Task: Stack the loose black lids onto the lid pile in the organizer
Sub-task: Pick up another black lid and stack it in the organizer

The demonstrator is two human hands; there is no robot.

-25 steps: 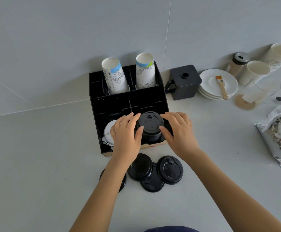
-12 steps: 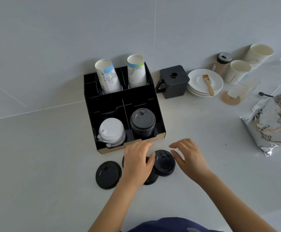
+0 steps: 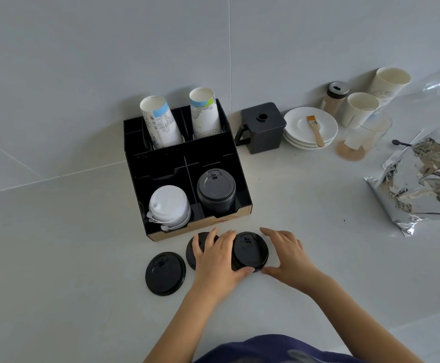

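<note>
**op:** Loose black lids are what I'm gathering right now. The right one (image 3: 250, 251) is sitting near the front edge of the counter, just in front of the organizer (image 3: 242, 189), and I'm closing both hands around it. My left hand (image 3: 217, 260) is lying spread over the middle lid (image 3: 194, 248), thumb touching the right lid's near rim. My right hand (image 3: 285, 254) is cupped open beside its far rim, thumb near the bottom edge. Neither hand is actually gripping anything yet, as far as I can tell. A third lid (image 3: 165, 273) is lying further left, apart from the hands.

**reply:** I'd be pinching that one by the rim from both sides, lifting it flat, then lining it up over the black lid pile (image 3: 215, 191) in the front right compartment. Don't nudge the white lid stack (image 3: 169, 206) next door.

**op:** Yeah, that's my guess too. There may be another lid hiding under my left hand, can't tell.

**reply:** What's changing versus a second ago?

**op:** Back then both hands were up at the pile in the organizer. Half a second ago they were already coming down over the loose ones, and now they're closing in on the right lid.
</note>
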